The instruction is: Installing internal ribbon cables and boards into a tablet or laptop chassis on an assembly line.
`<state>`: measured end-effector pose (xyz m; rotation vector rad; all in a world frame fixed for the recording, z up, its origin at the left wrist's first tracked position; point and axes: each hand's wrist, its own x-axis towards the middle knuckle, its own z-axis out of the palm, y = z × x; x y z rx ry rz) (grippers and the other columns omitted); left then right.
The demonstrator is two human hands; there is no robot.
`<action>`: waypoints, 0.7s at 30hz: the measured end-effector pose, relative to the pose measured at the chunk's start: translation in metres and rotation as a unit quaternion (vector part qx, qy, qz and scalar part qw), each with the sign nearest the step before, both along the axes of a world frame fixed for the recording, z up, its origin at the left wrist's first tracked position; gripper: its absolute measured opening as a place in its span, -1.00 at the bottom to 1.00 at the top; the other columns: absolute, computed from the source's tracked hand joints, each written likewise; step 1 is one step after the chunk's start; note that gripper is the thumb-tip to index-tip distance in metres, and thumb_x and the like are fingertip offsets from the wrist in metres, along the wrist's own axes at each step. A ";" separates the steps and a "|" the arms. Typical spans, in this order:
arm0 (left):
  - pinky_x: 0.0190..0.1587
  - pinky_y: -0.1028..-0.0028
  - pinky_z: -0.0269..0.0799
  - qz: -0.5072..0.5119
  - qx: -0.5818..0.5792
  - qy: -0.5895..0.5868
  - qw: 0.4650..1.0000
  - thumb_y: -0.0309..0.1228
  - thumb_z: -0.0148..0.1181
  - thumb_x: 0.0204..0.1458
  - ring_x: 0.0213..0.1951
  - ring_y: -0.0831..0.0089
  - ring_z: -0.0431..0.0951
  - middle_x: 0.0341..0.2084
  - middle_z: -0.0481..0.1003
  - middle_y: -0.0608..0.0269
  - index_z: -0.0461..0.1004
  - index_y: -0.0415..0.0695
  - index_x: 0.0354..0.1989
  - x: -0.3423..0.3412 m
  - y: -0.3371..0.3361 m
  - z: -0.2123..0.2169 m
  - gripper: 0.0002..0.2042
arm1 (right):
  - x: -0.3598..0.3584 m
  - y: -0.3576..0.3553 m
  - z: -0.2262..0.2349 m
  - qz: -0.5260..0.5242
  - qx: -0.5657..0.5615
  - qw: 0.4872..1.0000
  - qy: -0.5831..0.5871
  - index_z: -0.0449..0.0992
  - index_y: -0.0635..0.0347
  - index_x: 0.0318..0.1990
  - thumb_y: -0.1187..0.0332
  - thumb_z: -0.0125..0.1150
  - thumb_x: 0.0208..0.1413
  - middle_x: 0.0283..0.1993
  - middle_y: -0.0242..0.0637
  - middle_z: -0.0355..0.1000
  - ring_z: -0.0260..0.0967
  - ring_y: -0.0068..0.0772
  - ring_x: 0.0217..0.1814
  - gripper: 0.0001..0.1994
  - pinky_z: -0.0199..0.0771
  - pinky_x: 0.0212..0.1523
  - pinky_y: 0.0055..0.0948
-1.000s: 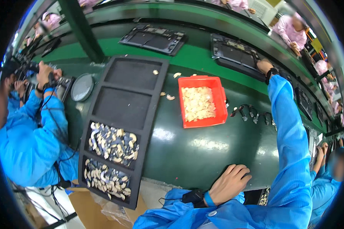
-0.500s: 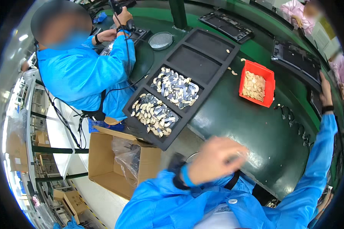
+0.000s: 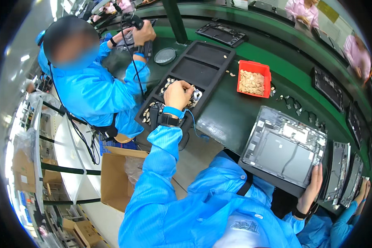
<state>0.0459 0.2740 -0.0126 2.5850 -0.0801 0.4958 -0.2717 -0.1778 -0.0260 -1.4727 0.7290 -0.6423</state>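
Note:
My left hand (image 3: pixel 178 95) reaches into a compartment of the long black tray (image 3: pixel 200 68). Its thumb and fingertips are drawn together over a heap of small black-and-cream curved parts (image 3: pixel 197 96); whatever they pinch is too small to make out. On the right, my right hand (image 3: pixel 313 188) grips the near right edge of a grey open laptop casing (image 3: pixel 273 151), which shows its inner frame and circuitry. The casing lies tilted at the table's front edge. My left wrist wears a blue strap with a thin cord.
A red bin (image 3: pixel 254 78) of cream pieces stands beyond the casing. Small cables (image 3: pixel 293 103) lie to its right. More casings (image 3: pixel 221 33) line the green bench. A co-worker (image 3: pixel 99 89) works at left with a tool. An open cardboard box (image 3: pixel 118 177) sits below.
My left hand has moved from near my body up into the tray's parts. My right hand has brought a laptop casing from the far right to the near table edge.

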 end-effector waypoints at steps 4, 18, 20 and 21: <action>-0.24 0.44 0.56 -0.056 -0.121 -0.056 0.990 -0.34 0.42 0.05 -0.41 0.40 0.68 -0.46 0.68 0.11 0.70 -0.25 -0.27 0.006 0.021 -0.001 -0.79 | 0.017 0.028 -0.010 0.041 0.046 0.998 -0.035 0.24 0.37 0.44 0.25 0.10 0.45 0.34 -0.19 0.36 0.28 -0.47 0.32 -0.46 0.22 0.37 -0.45; -0.14 0.61 0.43 -0.206 -0.459 -0.014 0.864 -0.45 0.24 0.29 -0.23 0.62 0.55 -0.19 0.68 0.16 0.65 -0.38 -0.05 -0.071 -0.080 0.090 -0.78 | 0.084 0.066 0.073 0.156 -0.220 0.963 0.002 0.52 0.36 0.20 0.41 0.11 0.35 0.17 -0.14 0.55 0.44 -0.35 0.23 -0.66 0.38 0.21 -0.39; -0.09 0.57 0.45 -0.266 -0.502 0.035 0.822 -0.49 0.24 0.28 -0.20 0.59 0.56 -0.19 0.67 0.15 0.66 -0.37 -0.08 -0.092 -0.115 0.081 -0.81 | 0.112 0.092 0.087 0.290 -0.232 0.928 -0.035 0.44 0.32 0.30 0.39 0.21 0.30 0.21 -0.07 0.54 0.44 -0.30 0.27 -0.56 0.37 0.22 -0.38; -0.07 0.55 0.45 -0.284 -0.516 0.064 0.806 -0.50 0.25 0.27 -0.18 0.57 0.57 -0.19 0.67 0.14 0.66 -0.37 -0.08 -0.097 -0.133 0.074 -0.82 | 0.127 0.100 0.094 0.343 -0.222 0.910 -0.075 0.38 0.29 0.36 0.40 0.25 0.29 0.23 -0.02 0.52 0.45 -0.25 0.29 -0.50 0.39 0.22 -0.36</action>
